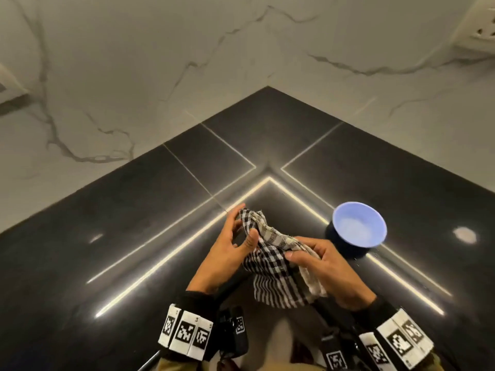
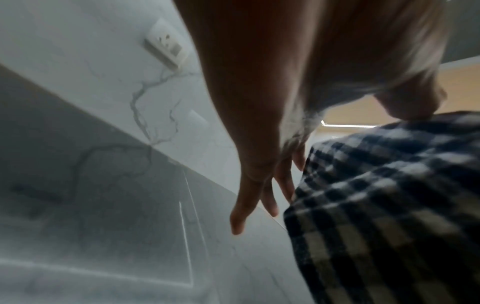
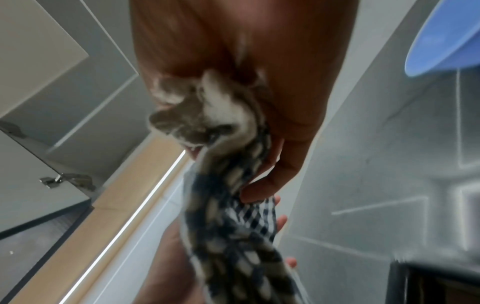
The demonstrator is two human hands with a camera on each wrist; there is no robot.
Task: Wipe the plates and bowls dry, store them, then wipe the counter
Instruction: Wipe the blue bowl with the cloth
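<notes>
Holding a black-and-white checked cotton dish cloth (image 1: 276, 261) between them, both hands work above the front edge of the dark polished stone counter (image 1: 107, 236), right at its inner corner. The left hand (image 1: 227, 247) has its thumb pressed onto the upper bunched end of the cloth while its fingers (image 1: 235, 212) stretch nearly straight behind the fabric; the left wrist view shows those long fingers (image 2: 241, 205) extended beside the checked weave (image 2: 389, 205), with the thumb tip touching the top of it. The right hand (image 1: 326, 266) curls round the cloth's lower part, thumb and forefinger pinching a fold, and a plain cream edge of the cloth trails out under the palm. From the right wrist, the fabric (image 3: 233, 205) runs twisted through the closed fingers (image 3: 280, 170) toward the other hand.

A round bowl with a pale blue inside and dark blue outside (image 1: 359, 226) stands upright on the counter just to the right of the right hand, apart from it and from the cloth. Its rim (image 3: 446, 41) shows at the upper right of the right wrist view.

White marble-patterned wall panels (image 1: 160, 62) meet behind the counter, and a white wall socket (image 1: 482, 25) sits at the upper right. Bright light strips reflect in the stone.
</notes>
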